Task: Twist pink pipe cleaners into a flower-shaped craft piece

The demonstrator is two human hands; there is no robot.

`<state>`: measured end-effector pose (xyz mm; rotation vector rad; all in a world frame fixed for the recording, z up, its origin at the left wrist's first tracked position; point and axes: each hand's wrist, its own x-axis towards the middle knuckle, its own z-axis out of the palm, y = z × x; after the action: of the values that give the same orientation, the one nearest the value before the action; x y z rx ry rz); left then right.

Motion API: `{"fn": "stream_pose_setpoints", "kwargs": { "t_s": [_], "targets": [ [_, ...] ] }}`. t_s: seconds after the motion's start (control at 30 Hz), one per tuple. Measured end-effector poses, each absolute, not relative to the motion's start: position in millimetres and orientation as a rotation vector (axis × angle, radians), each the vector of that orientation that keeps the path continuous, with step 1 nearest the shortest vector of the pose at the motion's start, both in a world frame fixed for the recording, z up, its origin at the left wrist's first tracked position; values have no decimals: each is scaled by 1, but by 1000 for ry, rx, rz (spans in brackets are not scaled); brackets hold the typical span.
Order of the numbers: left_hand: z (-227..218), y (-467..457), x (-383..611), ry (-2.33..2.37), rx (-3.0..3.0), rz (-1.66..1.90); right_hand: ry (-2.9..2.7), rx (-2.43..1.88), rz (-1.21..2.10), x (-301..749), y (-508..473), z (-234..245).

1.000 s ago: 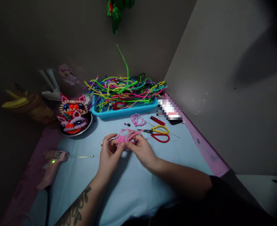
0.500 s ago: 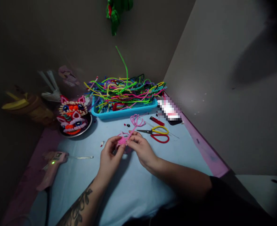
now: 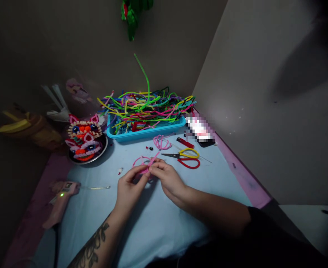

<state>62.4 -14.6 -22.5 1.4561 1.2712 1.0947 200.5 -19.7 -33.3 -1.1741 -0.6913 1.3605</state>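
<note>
Pink pipe cleaners (image 3: 154, 159), bent into loops with a straight end pointing up and away, are pinched between my two hands over the blue cloth. My left hand (image 3: 131, 183) grips them from the left, thumb and forefinger closed. My right hand (image 3: 168, 178) has its fingertips on the same piece, almost touching the left ones; the exact grip is partly hidden. Just beyond lies a loose coil of pink pipe cleaner (image 3: 161, 142). Scissors (image 3: 190, 157) with one yellow and one red handle rest right of my right hand, blades toward it.
A blue tray (image 3: 141, 134) heaped with colourful pipe cleaners stands at the back. Left of it, a bowl (image 3: 98, 158) holds fuzzy animal-face figures. A pink glue gun (image 3: 65, 197) lies at left. A red lighter (image 3: 185, 142) and a phone (image 3: 207, 142) are at right.
The pink pipe cleaners have turned in my fingers, so a loop now shows above my left hand. Both hands stay close together in nearly the same place. The view has shifted slightly.
</note>
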Motion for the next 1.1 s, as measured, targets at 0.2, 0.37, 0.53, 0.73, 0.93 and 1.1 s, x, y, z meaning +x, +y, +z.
{"fn": "stream_pose_setpoints", "kwargs": {
  "t_s": [0.2,0.37,0.53,0.73,0.93,1.1],
  "targets": [
    [-20,-14,64,1290,1412,1163,-787,-1159,1361,200,-21,-34],
    [-18,-13,63,1283,1277,1159,-833,-1137,1370,201,-22,-31],
    [-15,-13,63,1298,1268,1158,-912,-1110,1350,202,-24,-26],
    [-13,-14,59,1248,1406,1085,-887,-1210,1278,202,-21,-28],
    [-13,-15,59,1291,1304,1107,-949,-1221,1193,203,-20,-33],
    [-17,-16,62,1301,1407,1072,-1098,-1325,1039,203,-22,-33]
  ]
}}
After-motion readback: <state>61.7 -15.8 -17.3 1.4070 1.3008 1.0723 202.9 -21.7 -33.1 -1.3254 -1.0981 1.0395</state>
